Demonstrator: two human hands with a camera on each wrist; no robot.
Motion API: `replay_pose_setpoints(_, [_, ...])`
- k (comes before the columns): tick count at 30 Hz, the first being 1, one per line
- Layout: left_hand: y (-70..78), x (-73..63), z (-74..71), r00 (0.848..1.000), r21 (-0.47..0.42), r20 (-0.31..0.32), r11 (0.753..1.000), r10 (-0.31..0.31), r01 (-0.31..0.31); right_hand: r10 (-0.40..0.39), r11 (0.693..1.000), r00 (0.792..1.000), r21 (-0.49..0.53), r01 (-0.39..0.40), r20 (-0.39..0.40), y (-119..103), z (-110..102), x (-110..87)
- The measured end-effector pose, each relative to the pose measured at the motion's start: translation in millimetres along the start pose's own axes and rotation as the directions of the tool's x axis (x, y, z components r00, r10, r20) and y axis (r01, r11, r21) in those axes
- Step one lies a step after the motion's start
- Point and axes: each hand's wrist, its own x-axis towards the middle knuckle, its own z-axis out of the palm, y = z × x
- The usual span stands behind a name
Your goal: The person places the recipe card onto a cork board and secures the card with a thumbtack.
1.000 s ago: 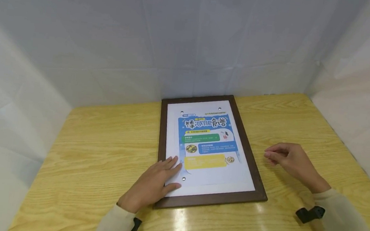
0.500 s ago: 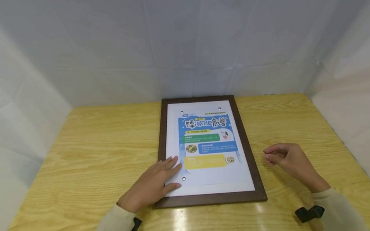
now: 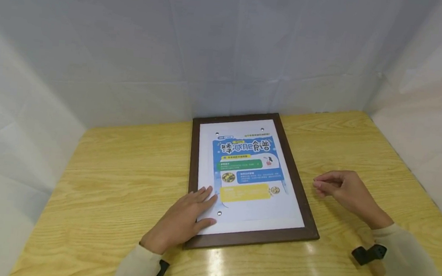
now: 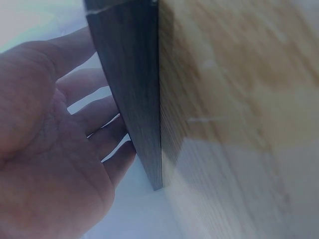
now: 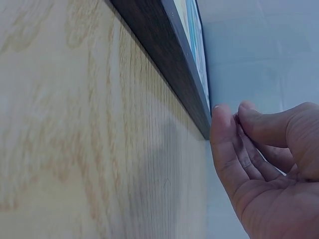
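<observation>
On the table lies a brown-framed white board (image 3: 252, 236) bearing a printed poster (image 3: 247, 177) in blue, green and yellow. Small shiny round studs, magnets or pins, sit on the sheet: one at upper left (image 3: 217, 133), one at upper right (image 3: 262, 129) and one at lower left (image 3: 219, 213). My left hand (image 3: 182, 215) rests spread on the board's lower left, fingers on the sheet; its palm (image 4: 50, 149) hangs beside the frame's edge. Right of the board, apart from it, my right hand (image 3: 352, 195) brings thumb and fingertips (image 5: 249, 117) together. Whether they hold something small is hidden.
The board lies on a yellow wood-grain table (image 3: 122, 182), its far edge close to a pale sheet wall (image 3: 228, 59). More white sheeting (image 3: 434, 86) stands at the right and left. Black straps with cameras (image 3: 368, 255) sit at the wrists.
My right hand has drifted slightly left, toward the board, with its fingertips still together. The left hand, board and studs look the same.
</observation>
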Motion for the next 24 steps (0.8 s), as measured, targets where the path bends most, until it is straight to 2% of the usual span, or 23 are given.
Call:
replay_pose_setpoints(8, [-0.8, 0.0, -0.1, 1.000, 0.000, 0.001, 1.000, 0.004, -0.004, -0.010, 1.000, 1.000, -0.011, 0.010, 0.003, 0.8, 1.4, 1.4])
replay_pose_setpoints(19, [-0.4, -0.1, -0.4, 1.000, -0.004, 0.001, 1.000, 0.004, -0.004, -0.082, 0.996, 0.996, -0.046, 0.081, -0.023, -0.6, 3.0, 1.3])
replay_pose_setpoints(24, [-0.2, -0.2, -0.4, 1.000, -0.002, 0.001, 1.000, 0.000, 0.000, -0.087, 0.996, 0.996, -0.033, 0.086, -0.022, -3.1, 4.1, 1.3])
